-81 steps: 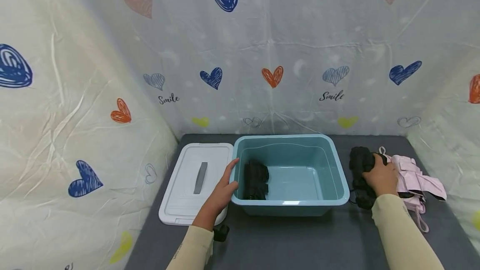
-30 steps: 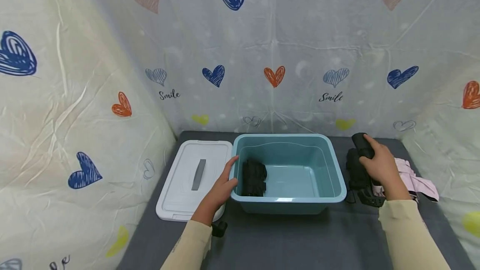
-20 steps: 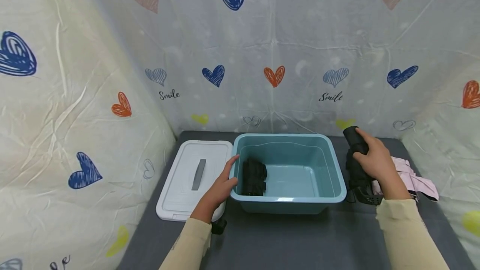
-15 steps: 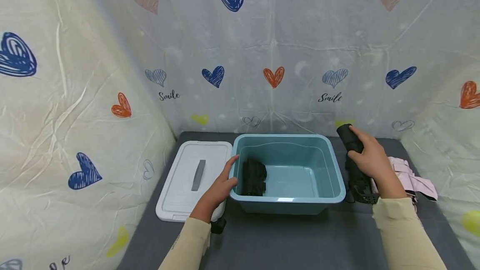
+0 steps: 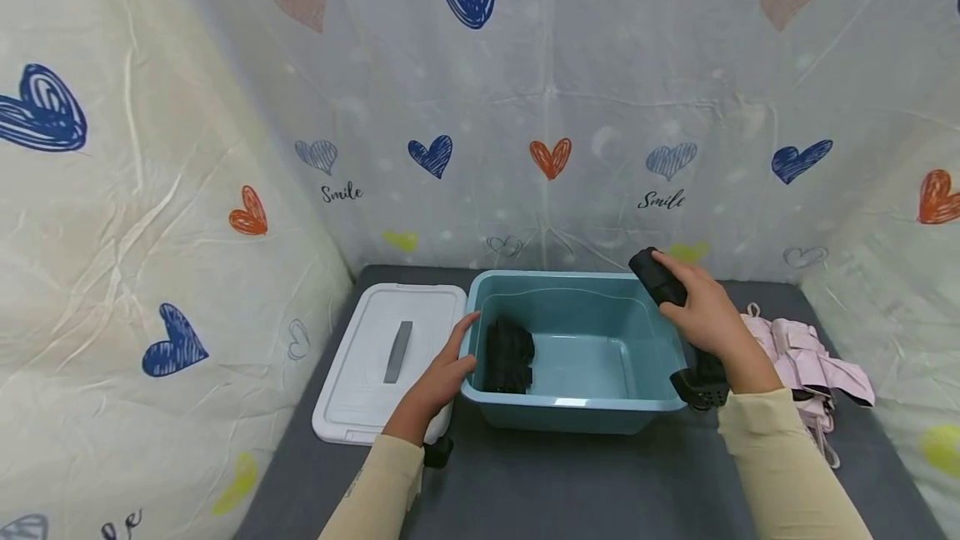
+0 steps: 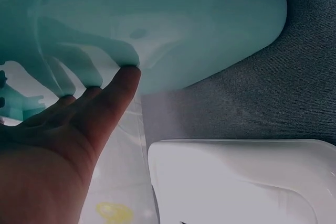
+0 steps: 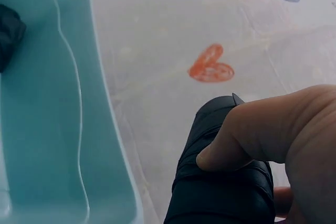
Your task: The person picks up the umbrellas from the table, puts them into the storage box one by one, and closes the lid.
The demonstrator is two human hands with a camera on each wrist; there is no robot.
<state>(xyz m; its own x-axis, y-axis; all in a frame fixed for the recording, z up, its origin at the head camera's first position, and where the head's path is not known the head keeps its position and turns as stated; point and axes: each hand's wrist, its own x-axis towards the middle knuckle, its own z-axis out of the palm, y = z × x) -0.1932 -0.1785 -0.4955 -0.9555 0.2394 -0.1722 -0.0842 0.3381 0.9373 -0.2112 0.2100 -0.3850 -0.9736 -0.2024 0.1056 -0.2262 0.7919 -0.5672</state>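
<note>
- Right hand [image 5: 705, 315] gripping the black roll [image 5: 658, 277], right of centre: swinging low could snag it on the blue bin [image 5: 570, 421]!
- Left hand [image 5: 441, 380], straight-fingered, touches the bin's left side; a hard push might shift it.

It looks like a small screened-off booth; what building it stands in cannot be told. Creased pale sheeting [image 5: 600, 65], printed with hearts and the word "Smile", rises beyond the left hand [image 5: 438, 382] and right hand [image 5: 708, 315] and closes in along the outer side of each. Under both hands spreads a dark grey counter [image 5: 555, 482]. The teal tub [image 5: 570, 421] between them and the white lid [image 5: 360, 373] just beside the left hand are household storage ware.
</note>
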